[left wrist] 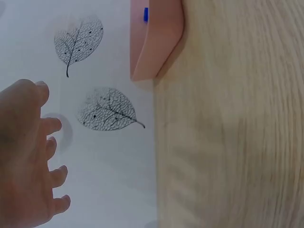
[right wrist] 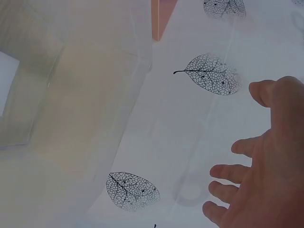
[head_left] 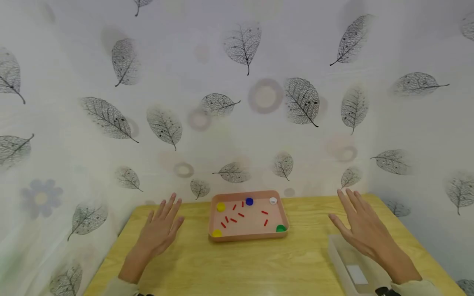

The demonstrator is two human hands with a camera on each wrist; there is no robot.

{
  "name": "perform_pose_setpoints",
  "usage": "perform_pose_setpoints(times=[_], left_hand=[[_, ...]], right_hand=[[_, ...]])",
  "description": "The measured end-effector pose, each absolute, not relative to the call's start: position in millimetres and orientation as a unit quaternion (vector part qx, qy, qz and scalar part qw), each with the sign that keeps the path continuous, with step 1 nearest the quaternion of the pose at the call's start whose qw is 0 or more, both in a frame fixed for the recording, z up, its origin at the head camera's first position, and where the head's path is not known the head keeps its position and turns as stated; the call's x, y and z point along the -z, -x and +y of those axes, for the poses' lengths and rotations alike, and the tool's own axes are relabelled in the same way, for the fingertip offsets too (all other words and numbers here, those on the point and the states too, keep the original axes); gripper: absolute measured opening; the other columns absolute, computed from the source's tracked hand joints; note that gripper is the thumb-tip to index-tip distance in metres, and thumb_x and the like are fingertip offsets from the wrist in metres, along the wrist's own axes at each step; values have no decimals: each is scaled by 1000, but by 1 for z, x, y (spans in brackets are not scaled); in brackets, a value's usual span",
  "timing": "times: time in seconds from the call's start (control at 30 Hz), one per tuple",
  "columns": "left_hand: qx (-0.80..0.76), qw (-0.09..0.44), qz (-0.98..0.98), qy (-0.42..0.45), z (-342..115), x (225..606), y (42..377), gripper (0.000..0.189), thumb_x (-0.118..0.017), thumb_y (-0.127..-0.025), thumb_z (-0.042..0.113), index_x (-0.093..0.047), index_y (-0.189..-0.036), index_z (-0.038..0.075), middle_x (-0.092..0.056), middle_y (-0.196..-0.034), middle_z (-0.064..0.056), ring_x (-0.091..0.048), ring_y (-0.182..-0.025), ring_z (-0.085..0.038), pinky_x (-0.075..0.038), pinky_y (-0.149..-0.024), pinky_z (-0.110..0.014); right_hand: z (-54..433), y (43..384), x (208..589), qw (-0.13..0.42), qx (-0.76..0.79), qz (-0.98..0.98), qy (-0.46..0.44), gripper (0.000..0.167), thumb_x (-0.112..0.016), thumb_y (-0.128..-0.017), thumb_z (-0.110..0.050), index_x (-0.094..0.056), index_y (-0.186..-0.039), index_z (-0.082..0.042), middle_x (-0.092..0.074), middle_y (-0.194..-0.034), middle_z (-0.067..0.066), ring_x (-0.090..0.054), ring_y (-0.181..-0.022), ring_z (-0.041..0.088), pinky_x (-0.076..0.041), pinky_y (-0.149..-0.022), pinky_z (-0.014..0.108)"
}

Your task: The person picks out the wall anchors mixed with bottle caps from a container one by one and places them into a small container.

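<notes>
My left hand (head_left: 157,232) hovers over the left side of the table, fingers extended and holding nothing. On the other side my right hand (head_left: 364,230) is raised above a translucent bin (head_left: 335,257), its fingers straight and nothing in them. Between the hands lies a pink tray (head_left: 248,237) with several short red sticks (head_left: 241,215) scattered in it. Near its corners are a yellow cap (head_left: 221,206), another yellow piece (head_left: 217,233), a blue cap (head_left: 249,201), a white cap (head_left: 273,200) and a green cap (head_left: 281,228). Neither hand touches the tray.
A white rectangular piece (head_left: 357,274) lies inside the bin at the right front. The wooden table (head_left: 237,267) ends at the back against a leaf-patterned covering (head_left: 229,135), which also rises on both sides.
</notes>
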State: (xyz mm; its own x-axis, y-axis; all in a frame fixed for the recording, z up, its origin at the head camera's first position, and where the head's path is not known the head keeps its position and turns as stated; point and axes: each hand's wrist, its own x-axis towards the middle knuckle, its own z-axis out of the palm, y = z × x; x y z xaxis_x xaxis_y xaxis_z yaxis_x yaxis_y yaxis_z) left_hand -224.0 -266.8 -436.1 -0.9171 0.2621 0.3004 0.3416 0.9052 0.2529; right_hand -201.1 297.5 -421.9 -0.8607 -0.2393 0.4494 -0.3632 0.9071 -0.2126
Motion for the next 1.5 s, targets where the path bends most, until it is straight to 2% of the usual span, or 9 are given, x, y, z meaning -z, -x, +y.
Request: perform_pose_setpoints(times=[0.13, 0.27, 0.47, 0.57, 0.7, 0.83, 1.13, 1.37, 1.5], left_hand=[[158, 125, -966, 161, -256, 450, 232, 63, -37, -112, 42, -27, -163, 6, -15, -170, -15, -17, -152, -46, -15, -113, -76], [157, 138, -962, 177, -247, 468, 244, 63, -38, -112, 41, -29, -162, 5, -18, -170, -16, -22, -151, -48, -19, -112, -76], [167, 151, -955, 195, -233, 489, 256, 61, -39, -111, 41, -33, -161, 6, -23, -169, -14, -29, -147, -49, -23, -110, -76], [187, 130, -955, 192, -223, 493, 259, 60, -43, -111, 37, -34, -160, 4, -24, -168, -16, -28, -147, -49, -20, -111, -76], [185, 89, -962, 179, -214, 500, 263, 61, -43, -111, 35, -28, -162, 5, -19, -170, -12, -20, -152, -45, -14, -115, -74], [173, 80, -967, 170, -209, 511, 270, 62, -42, -112, 34, -23, -164, 8, -17, -171, -8, -16, -154, -41, -11, -116, -73], [206, 67, -954, 205, -206, 522, 275, 57, -39, -112, 32, -29, -162, 5, -26, -168, -13, -24, -151, -46, -15, -111, -79], [206, 11, -956, 207, -207, 517, 276, 57, -35, -113, 30, -24, -164, 7, -21, -170, -10, -22, -152, -44, -13, -113, -77], [198, 0, -958, 205, -205, 515, 274, 57, -33, -114, 30, -21, -164, 8, -19, -171, -9, -21, -153, -42, -14, -114, -76]], right_hand=[[298, 194, 423, 214, -160, -952, -151, 78, -60, -104, -40, -25, -163, -3, -30, -158, 35, -27, -143, 57, -24, -111, 71], [297, 186, 424, 218, -178, -948, -146, 77, -62, -103, -38, -25, -163, -6, -35, -154, 34, -33, -137, 57, -27, -108, 72], [294, 176, 427, 220, -193, -946, -140, 76, -63, -103, -35, -25, -163, -8, -37, -153, 31, -36, -135, 56, -29, -103, 72], [293, 171, 430, 217, -210, -944, -131, 77, -63, -103, -34, -24, -164, -10, -34, -156, 31, -34, -136, 56, -28, -103, 74], [289, 163, 435, 213, -234, -941, -119, 77, -64, -103, -33, -23, -165, -12, -31, -159, 30, -30, -140, 56, -27, -101, 79], [282, 158, 437, 212, -249, -937, -119, 77, -65, -102, -31, -24, -165, -12, -30, -160, 28, -31, -140, 56, -29, -99, 79], [258, 150, 438, 198, -270, -935, -119, 81, -68, -101, -32, -21, -166, -23, -31, -162, 18, -35, -139, 49, -38, -91, 73], [236, 151, 439, 193, -268, -937, -117, 79, -66, -102, -38, -22, -165, -23, -32, -162, 15, -37, -139, 44, -44, -88, 72], [224, 156, 442, 210, -273, -929, -133, 79, -68, -100, -35, -25, -165, -23, -36, -160, 15, -39, -139, 41, -44, -91, 72]])
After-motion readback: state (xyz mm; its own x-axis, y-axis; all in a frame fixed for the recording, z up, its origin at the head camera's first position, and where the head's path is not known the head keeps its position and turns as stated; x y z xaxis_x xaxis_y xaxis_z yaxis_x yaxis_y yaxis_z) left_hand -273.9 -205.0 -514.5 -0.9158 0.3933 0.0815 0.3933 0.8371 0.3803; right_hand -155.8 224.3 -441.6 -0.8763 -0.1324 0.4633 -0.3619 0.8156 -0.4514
